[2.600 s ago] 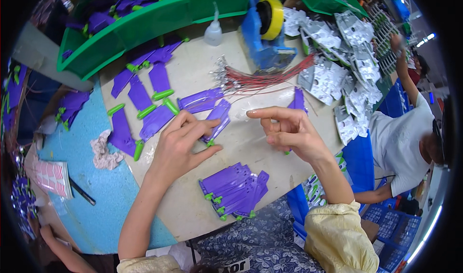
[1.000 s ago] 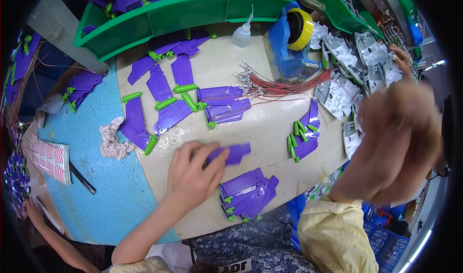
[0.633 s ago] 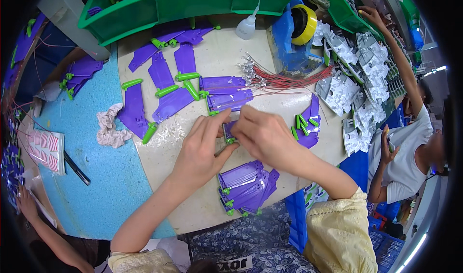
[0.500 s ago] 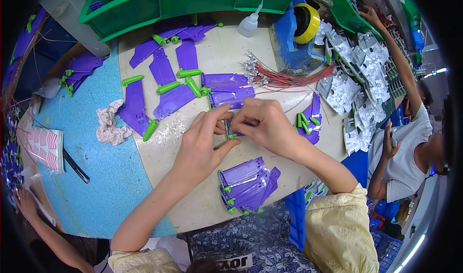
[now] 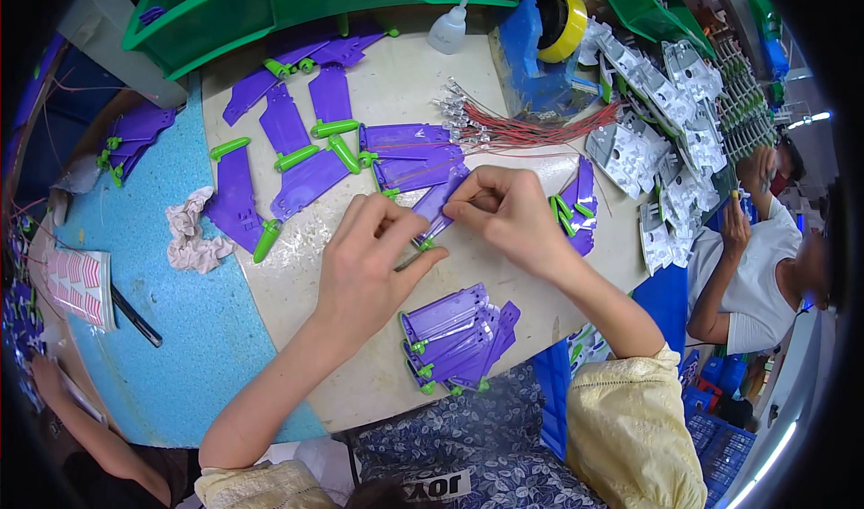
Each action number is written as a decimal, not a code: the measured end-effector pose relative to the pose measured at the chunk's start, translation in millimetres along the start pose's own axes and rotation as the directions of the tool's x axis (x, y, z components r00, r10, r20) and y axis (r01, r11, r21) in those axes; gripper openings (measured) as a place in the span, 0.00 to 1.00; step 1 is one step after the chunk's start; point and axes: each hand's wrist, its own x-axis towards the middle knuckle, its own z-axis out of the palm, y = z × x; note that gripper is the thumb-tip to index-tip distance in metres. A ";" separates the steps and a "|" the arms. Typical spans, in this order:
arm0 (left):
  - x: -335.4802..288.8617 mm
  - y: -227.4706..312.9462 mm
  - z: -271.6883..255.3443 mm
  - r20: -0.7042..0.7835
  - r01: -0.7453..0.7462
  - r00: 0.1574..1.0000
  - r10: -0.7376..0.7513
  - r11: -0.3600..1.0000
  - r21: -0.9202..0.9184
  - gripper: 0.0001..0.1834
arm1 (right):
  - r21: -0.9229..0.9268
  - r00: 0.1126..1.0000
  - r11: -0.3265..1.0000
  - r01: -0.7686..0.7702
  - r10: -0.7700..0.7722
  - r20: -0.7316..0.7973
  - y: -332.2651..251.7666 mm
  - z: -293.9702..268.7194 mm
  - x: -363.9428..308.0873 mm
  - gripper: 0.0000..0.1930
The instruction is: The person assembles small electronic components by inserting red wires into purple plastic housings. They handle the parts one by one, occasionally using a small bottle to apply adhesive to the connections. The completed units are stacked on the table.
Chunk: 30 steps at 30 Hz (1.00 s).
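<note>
A slim purple plastic piece (image 5: 438,201) with a green end lies slanted between my hands. My left hand (image 5: 364,261) is closed on its near, green end with thumb and fingers. Beside its far part, my right hand (image 5: 513,216) is closed in a pinch; whatever sits between those fingertips is too small to make out. Just beyond, more purple pieces (image 5: 409,140) with thin wires over them lie side by side. Nearer me rests a fanned stack of purple pieces (image 5: 459,333) with green ends.
Red wires with small clear tips (image 5: 540,131) lie beyond my right hand, near a blue tape dispenser (image 5: 531,77) and white bottle (image 5: 447,32). Silver-grey plastic parts (image 5: 670,104) pile up at right. Crumpled tissue (image 5: 193,234) is at left. A green bin (image 5: 297,14) borders the back. Other people sit at both sides.
The purple piece now shows more between my hands, slanting away from me. My right hand has shifted a little to the right. The person at right has lowered a stretched-out arm.
</note>
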 end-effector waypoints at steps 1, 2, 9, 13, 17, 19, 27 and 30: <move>2.4 -1.5 -2.0 0.017 -0.081 0.997 0.080 0.994 0.076 0.18 | -0.023 0.999 1.000 -0.013 0.012 -0.036 -0.1 2.1 0.0 0.04; 4.5 -3.2 -5.2 0.038 -0.163 0.987 0.159 0.974 0.156 0.16 | -0.043 0.997 0.999 -0.022 0.019 -0.071 -1.9 4.2 0.4 0.04; 28.9 -9.5 -8.4 0.203 -0.325 0.929 0.311 0.945 0.039 0.17 | -0.377 0.832 0.862 0.339 -0.461 -0.308 1.7 -12.8 -3.2 0.06; 24.0 -6.3 -10.7 0.198 -0.245 0.953 0.229 0.968 0.056 0.25 | -0.196 0.616 0.958 0.211 -0.286 -0.734 -7.0 -90.7 24.6 0.11; 24.5 -4.9 -7.6 0.223 -0.194 0.958 0.180 0.980 0.043 0.35 | 0.327 0.896 0.945 0.003 0.143 -0.420 8.5 -125.8 49.0 0.14; 25.9 -5.6 -5.7 0.216 -0.198 0.958 0.189 0.980 0.022 0.40 | 0.633 0.873 0.774 0.014 0.299 -0.385 9.2 -125.0 35.9 0.13; 26.3 -5.3 -7.0 0.159 -0.183 0.970 0.182 0.983 -0.008 0.43 | 0.393 0.958 0.887 -0.245 0.282 -0.041 15.7 -112.0 19.8 0.10; 26.8 -7.6 -9.3 0.176 -0.127 0.975 0.133 0.991 -0.041 0.46 | 0.496 0.949 0.811 -0.309 0.292 0.115 -2.9 -49.7 -26.8 0.09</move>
